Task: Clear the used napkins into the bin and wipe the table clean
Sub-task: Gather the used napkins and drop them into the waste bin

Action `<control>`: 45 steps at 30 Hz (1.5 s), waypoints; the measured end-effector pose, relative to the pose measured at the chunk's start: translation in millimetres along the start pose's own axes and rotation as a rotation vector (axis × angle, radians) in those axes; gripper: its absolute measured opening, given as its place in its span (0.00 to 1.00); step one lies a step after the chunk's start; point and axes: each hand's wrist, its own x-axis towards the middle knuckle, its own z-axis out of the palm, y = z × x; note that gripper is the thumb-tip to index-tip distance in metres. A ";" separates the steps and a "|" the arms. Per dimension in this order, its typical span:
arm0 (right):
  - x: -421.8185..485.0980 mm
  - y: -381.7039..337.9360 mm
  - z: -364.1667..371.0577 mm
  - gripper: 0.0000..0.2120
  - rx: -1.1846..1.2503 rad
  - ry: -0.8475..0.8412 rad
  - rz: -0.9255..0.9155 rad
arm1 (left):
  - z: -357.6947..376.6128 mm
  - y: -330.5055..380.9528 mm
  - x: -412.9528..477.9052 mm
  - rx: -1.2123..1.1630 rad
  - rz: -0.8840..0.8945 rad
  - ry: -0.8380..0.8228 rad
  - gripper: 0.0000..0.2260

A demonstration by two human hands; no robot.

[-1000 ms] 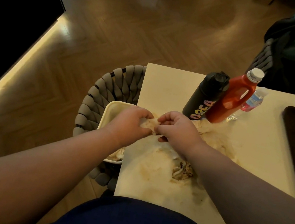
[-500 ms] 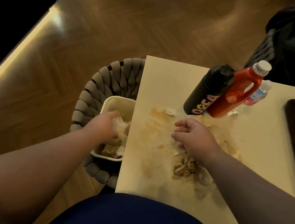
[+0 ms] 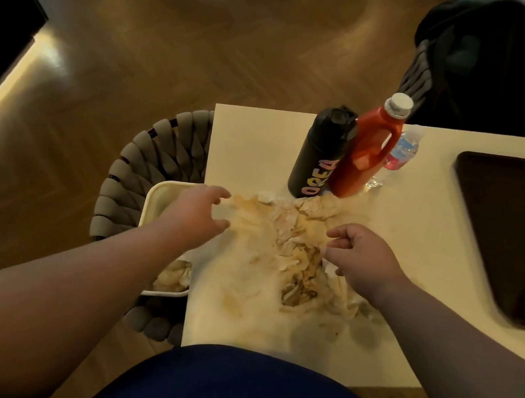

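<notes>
L hand (image 3: 196,212) fingers spread, empty | R hand (image 3: 363,254) loose-curled, empty | napkins (image 3: 294,249): 1 crumpled stained pile on cream table (image 3: 256,142), more in 1 rect. bin (image 3: 153,198) | 3 btls: black btl (image 3: 321,153), red btl (image 3: 366,150), clear btl (image 3: 401,152)

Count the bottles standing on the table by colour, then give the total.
Black bottle: 1
Red bottle: 1
Clear bottle: 1
Total: 3
</notes>
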 end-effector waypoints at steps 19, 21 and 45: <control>-54.9 72.7 -48.2 0.10 -0.198 0.146 0.039 | 56.2 107.5 43.4 0.380 0.235 -0.231 0.10; -57.1 75.7 -43.7 0.10 -0.222 0.127 0.044 | 55.8 106.9 40.0 0.370 0.230 -0.210 0.10; -7.9 46.1 62.9 0.19 -0.616 -0.191 -0.135 | -9.0 62.7 -45.1 -0.101 0.104 0.097 0.07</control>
